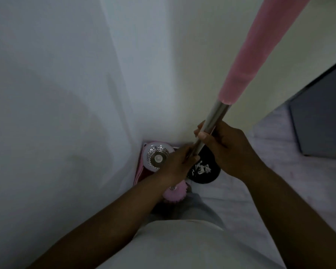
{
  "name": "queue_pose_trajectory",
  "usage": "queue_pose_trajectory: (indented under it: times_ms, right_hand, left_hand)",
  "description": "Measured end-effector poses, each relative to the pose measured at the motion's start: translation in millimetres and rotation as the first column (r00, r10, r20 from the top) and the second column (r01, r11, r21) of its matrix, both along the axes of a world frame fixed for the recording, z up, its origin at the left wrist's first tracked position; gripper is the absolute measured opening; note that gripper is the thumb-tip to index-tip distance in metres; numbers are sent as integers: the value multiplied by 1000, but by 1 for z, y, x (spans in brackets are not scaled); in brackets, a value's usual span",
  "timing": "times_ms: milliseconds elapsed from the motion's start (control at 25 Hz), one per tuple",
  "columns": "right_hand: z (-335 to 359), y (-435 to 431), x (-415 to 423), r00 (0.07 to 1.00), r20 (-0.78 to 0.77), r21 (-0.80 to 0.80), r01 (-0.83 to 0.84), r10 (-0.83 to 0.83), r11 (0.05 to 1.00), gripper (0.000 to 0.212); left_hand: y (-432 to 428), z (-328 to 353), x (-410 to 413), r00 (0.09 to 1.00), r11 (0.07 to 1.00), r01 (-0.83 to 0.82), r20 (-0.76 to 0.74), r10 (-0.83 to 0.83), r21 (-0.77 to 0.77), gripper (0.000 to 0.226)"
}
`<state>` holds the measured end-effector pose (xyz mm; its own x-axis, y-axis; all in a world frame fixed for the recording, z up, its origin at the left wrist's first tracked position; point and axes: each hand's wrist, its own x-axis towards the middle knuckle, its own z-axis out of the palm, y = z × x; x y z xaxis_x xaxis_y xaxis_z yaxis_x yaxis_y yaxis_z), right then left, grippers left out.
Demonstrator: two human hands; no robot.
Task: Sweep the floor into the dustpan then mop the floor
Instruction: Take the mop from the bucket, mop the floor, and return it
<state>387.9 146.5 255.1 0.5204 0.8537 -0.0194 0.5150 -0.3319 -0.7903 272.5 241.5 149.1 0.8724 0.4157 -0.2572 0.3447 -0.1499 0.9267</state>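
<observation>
Both hands grip a mop pole (215, 117) with a silver metal shaft and a pink upper grip (260, 41). My right hand (229, 148) wraps the shaft higher up; my left hand (177, 164) holds it lower down. The pink round mop head (176, 195) rests on the floor just below my left hand. A pink spin bucket (144, 167) with a perforated metal basket (158, 157) stands in the wall corner. Beside it sits a black dustpan (204, 171) holding white scraps (201, 168), partly hidden by my hands.
White walls (66, 94) meet in a corner right behind the bucket. Pale tiled floor (279, 144) stretches to the right, toward a dark door or panel (322, 121). My legs and light shirt fill the lower middle. The scene is dim.
</observation>
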Motion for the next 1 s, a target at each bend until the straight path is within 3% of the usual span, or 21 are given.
queue_pose_trajectory:
  times_ms: [280,560,720,1000]
  right_hand:
    - [6,-104,-14,970,-9,28,244,-244,969,18]
    - [6,-218,-18,914,-95,60,400,-393,915,18]
    - [5,-313,-21,827,-125,77,559,-548,825,16]
    - [3,-451,-29,678,-138,95,735,-722,671,12]
  left_hand:
    - [-72,3,11,955,954,295,-39,-294,57,16]
    - [-169,5,32,888,884,460,-20,-460,84,3]
    - [-250,10,53,780,775,623,-12,-625,108,20]
    - [-383,16,88,584,579,810,-49,-810,90,26]
